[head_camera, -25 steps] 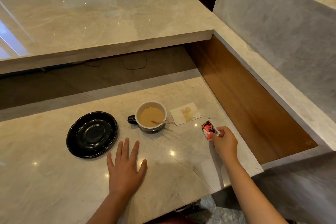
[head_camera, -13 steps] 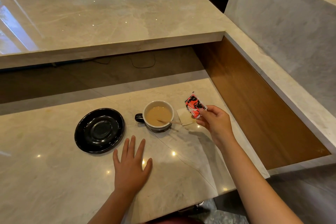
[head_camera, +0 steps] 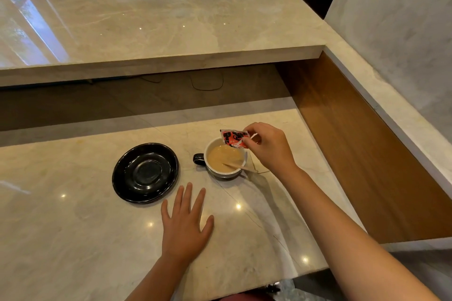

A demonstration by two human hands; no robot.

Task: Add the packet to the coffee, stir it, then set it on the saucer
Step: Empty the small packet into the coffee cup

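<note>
Bench [head_camera: 73, 239]: polished beige marble, glossy, ceiling lights mirrored in it. Saucer [head_camera: 145, 173]: black, high-gloss glaze. Cup [head_camera: 221, 173]: glazed ceramic, white inside, dark outside. Stirrer [head_camera: 238, 167]: pale matt wood. Packet [head_camera: 233, 139]: shiny printed red-black foil or plastic. Side panel [head_camera: 354, 154]: brown wood, smooth satin.

One saucer [head_camera: 145, 173], one cup [head_camera: 225, 159], one packet [head_camera: 233, 139], one stirrer [head_camera: 238, 166], two hands.

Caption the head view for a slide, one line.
Right hand holds a red packet over the coffee cup; left hand flat on the counter near the black saucer.
</note>
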